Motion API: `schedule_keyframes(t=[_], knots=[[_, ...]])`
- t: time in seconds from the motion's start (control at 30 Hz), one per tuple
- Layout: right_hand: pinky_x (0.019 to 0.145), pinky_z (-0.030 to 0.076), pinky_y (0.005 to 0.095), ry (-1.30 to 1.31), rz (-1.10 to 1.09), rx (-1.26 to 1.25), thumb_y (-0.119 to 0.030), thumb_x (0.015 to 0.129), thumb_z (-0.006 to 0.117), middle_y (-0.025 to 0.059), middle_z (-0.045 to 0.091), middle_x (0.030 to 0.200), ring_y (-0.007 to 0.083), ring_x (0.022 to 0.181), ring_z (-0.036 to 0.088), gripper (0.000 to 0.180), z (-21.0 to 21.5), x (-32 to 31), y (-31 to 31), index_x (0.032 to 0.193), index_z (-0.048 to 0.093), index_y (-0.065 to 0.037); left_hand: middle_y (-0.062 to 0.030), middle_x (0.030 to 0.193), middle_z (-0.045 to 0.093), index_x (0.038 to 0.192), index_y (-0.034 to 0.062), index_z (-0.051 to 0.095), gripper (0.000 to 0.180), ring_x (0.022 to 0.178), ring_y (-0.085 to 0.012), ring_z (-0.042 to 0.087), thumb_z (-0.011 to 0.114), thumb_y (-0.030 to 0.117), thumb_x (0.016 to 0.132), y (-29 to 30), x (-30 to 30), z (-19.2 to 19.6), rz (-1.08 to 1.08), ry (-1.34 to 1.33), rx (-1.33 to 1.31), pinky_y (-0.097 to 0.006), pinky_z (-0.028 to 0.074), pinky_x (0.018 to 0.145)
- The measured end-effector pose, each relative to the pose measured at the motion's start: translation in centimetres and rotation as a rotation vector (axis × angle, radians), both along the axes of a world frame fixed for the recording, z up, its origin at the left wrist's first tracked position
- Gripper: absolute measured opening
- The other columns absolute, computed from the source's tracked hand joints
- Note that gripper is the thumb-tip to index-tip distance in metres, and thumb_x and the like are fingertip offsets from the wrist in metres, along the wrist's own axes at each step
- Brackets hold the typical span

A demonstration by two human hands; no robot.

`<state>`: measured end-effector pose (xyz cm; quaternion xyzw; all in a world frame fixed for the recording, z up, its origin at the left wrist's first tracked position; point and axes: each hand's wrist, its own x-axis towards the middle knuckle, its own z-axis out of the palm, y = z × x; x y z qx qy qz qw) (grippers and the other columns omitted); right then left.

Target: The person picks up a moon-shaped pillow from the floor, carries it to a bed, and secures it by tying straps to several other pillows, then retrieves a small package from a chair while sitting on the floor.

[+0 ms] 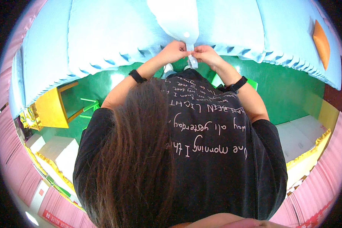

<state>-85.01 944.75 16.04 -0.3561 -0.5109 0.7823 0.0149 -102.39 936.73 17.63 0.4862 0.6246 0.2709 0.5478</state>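
Both hands pinched a white strip at the edge of a blue cover.

The left hand (174, 51) and right hand (204, 54) met at the scalloped edge of the blue cover (102, 34), fingers closed tight on a narrow white strip (192, 60) hanging just below a white flap (178, 17) with a round button. The hands seemed held close together to keep the small strip taut. Each wrist wore a black band (136, 76). Below the cover's edge lay open green floor (288, 98), giving the elbows free room to either side; a yellow table (51, 108) stood well apart on the left.
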Motion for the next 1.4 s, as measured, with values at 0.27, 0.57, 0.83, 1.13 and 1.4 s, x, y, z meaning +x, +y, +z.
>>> schedule_keyframes(t=[0.27,0.57,0.83,1.13,1.4], knots=[[0.059,0.046,0.0256,-0.052,0.124,0.154,-0.021,0.083,0.058,0.0045,0.061,0.075,0.0114,0.066,0.055,0.022,1.3,-0.2,1.0,0.085,0.062,0.001,-0.0095,0.077,0.061,0.089,-0.0029,0.06,0.052,0.065,-0.0143,0.055,0.06,0.047,0.076,0.4,-1.2,-0.1,0.046,-0.042,-0.093,-0.027,0.043,0.054],[0.068,0.047,0.0259,0.051,0.172,0.138,-0.025,0.085,0.058,0.0003,0.06,0.085,0.0105,0.077,0.056,0.021,2.9,1.4,2.2,0.094,0.061,-0.007,-0.0021,0.08,0.057,0.102,0.0059,0.057,0.05,0.065,-0.012,0.049,0.057,0.051,0.079,2.2,-3.2,2.0,0.444,-0.326,-0.157,-0.025,0.04,0.055],[0.074,0.048,0.0311,0.138,-0.155,-0.04,-0.018,0.09,0.046,0.0155,0.06,0.104,0.0242,0.091,0.061,0.028,4.2,1.8,7.3,0.108,0.053,0.003,0.002,0.076,0.053,0.101,0.0046,0.056,0.029,0.052,-0.0071,0.032,0.057,0.028,0.084,0.7,-4.0,5.2,0.557,-0.458,-0.058,-0.022,0.027,0.045],[0.086,0.045,0.0428,0.379,-0.354,-0.182,-0.035,0.09,0.043,0.0172,0.049,0.119,0.0313,0.105,0.052,0.043,5.5,-5.3,12.6,0.12,0.04,-0.004,0.0008,0.078,0.053,0.098,0.005,0.057,0.03,0.063,-0.0079,0.041,0.051,0.033,0.088,-10.8,-5.8,13.8,0.395,-0.298,0.093,-0.022,0.035,0.054],[0.095,0.039,0.0433,0.486,-0.583,-0.278,-0.043,0.089,0.042,0.0125,0.04,0.127,0.0278,0.115,0.042,0.052,16.3,-11.1,10.1,0.127,0.036,-0.008,-0.006,0.078,0.059,0.096,-0.0037,0.057,0.034,0.069,-0.0148,0.05,0.051,0.03,0.089,-25.5,-2.8,22.4,0.409,0.003,0.135,-0.031,0.043,0.063]])
